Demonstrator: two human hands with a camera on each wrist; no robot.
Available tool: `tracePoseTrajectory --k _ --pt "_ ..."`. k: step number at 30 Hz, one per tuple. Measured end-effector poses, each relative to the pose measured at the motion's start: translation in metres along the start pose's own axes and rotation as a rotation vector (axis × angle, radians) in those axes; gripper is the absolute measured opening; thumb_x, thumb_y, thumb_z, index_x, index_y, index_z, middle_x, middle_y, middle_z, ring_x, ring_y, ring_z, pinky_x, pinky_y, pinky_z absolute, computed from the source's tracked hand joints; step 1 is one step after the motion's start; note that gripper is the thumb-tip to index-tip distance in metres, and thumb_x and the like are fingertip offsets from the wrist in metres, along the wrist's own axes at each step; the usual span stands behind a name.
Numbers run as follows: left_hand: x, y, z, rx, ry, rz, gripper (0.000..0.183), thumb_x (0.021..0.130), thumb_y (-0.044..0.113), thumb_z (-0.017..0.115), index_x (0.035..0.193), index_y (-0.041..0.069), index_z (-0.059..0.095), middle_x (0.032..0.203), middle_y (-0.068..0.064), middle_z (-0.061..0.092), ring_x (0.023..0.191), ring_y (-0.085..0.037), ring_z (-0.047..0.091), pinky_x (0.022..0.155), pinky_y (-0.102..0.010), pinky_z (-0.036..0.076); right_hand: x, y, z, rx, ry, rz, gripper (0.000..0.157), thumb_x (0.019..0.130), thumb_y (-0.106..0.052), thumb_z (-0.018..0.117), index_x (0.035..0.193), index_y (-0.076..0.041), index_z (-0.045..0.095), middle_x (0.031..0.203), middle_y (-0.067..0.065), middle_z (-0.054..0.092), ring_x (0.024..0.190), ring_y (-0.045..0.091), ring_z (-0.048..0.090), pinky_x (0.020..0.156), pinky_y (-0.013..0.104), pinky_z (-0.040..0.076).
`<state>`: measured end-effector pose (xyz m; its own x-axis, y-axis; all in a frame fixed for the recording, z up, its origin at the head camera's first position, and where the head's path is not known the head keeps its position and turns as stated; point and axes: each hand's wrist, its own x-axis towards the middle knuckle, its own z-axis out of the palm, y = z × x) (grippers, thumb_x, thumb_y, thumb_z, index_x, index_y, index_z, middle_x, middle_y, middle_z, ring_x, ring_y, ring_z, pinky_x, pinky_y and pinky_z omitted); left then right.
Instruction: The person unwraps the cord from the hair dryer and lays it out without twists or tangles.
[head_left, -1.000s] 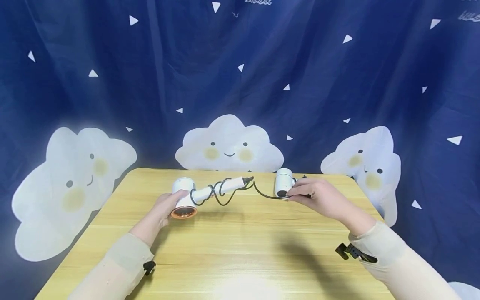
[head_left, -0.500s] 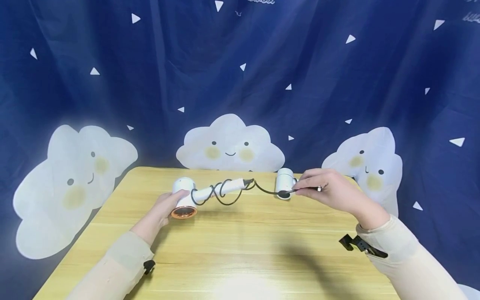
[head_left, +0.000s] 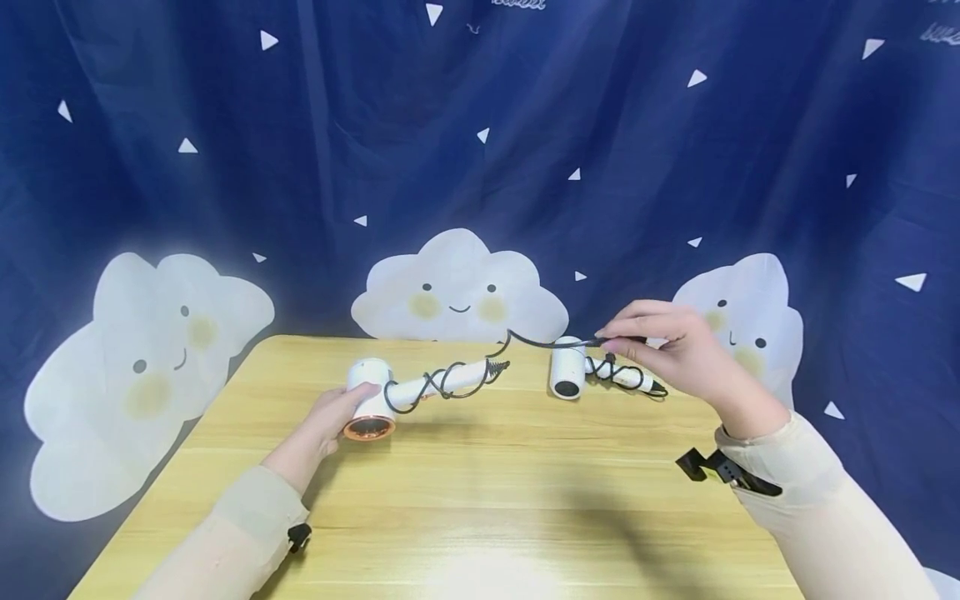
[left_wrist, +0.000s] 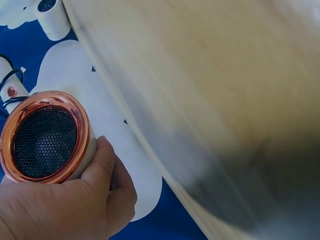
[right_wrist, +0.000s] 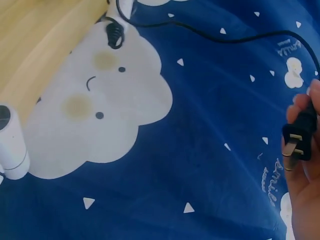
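A white hair dryer (head_left: 370, 372) with a copper-coloured rim is gripped round its head by my left hand (head_left: 335, 414). Its round black grille (left_wrist: 45, 142) faces the left wrist camera. Black cord is wound loosely round the handle, which points right. From the handle's end a length of cord (head_left: 532, 342) runs to my right hand (head_left: 678, 354), raised over the right side of the table. Thumb and fingers there pinch the black two-pin plug (right_wrist: 300, 132), its metal prongs showing in the right wrist view. The left palm is partly hidden behind the dryer.
A second, smaller white hair dryer (head_left: 567, 371) lies at the back right of the wooden table (head_left: 480, 483), below the right hand. Black cord wraps its handle (head_left: 626, 375). A dark blue curtain (head_left: 420, 100) with clouds hangs behind the table.
My right hand has risen and moved slightly right with the plug, lifting the cord and uncovering the second dryer's handle. The left hand and its hair dryer have stayed nearly still.
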<state>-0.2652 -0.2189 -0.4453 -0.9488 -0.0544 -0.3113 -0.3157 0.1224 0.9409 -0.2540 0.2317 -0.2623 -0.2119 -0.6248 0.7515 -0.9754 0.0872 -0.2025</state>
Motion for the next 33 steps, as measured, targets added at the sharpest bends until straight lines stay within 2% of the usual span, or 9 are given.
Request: tracePoseTrajectory --k 12,16,20,25,33 --pt "-0.001 0.000 0.004 -0.021 -0.012 0.008 0.070 0.094 0.043 0.065 0.135 -0.010 0.045 0.101 -0.011 0.066 0.080 -0.016 0.067 0.072 -0.028 0.057 0.017 -0.001 0.006 -0.083 0.204 0.084 0.023 0.090 -0.021 0.073 0.093 0.002 0.077 0.086 0.013 0.072 0.081 0.009 0.064 0.067 0.017 0.046" --pt "-0.002 0.000 0.004 -0.016 -0.009 0.012 0.070 0.094 0.043 0.065 0.135 -0.011 0.046 0.100 -0.011 0.066 0.079 -0.016 0.067 0.071 -0.028 0.057 0.024 0.002 0.009 -0.092 0.256 0.103 0.010 0.084 -0.002 0.078 0.093 0.002 0.077 0.085 0.012 0.072 0.082 0.011 0.064 0.071 0.019 0.048" --pt "-0.002 -0.001 0.004 -0.008 -0.010 0.010 0.070 0.093 0.044 0.065 0.135 -0.010 0.047 0.100 -0.011 0.066 0.079 -0.016 0.067 0.070 -0.027 0.056 0.031 0.005 0.010 -0.118 0.303 0.125 0.023 0.073 0.017 0.078 0.091 0.002 0.077 0.085 0.012 0.072 0.083 0.010 0.065 0.074 0.020 0.050" --pt "-0.002 0.001 0.003 -0.014 -0.018 0.010 0.068 0.093 0.044 0.065 0.133 -0.009 0.047 0.096 -0.008 0.067 0.078 -0.015 0.066 0.069 -0.027 0.056 0.037 0.013 0.012 -0.141 0.385 0.168 0.026 0.072 0.022 0.076 0.090 0.003 0.077 0.084 0.013 0.071 0.082 0.007 0.063 0.076 0.020 0.050" --pt "-0.003 0.001 0.002 -0.017 -0.026 0.002 0.070 0.093 0.045 0.066 0.134 -0.009 0.046 0.096 -0.008 0.067 0.078 -0.015 0.066 0.069 -0.027 0.056 0.048 0.032 0.026 -0.177 0.517 0.229 0.019 0.076 0.021 0.073 0.090 0.008 0.075 0.081 0.021 0.068 0.081 0.003 0.060 0.075 0.018 0.048"
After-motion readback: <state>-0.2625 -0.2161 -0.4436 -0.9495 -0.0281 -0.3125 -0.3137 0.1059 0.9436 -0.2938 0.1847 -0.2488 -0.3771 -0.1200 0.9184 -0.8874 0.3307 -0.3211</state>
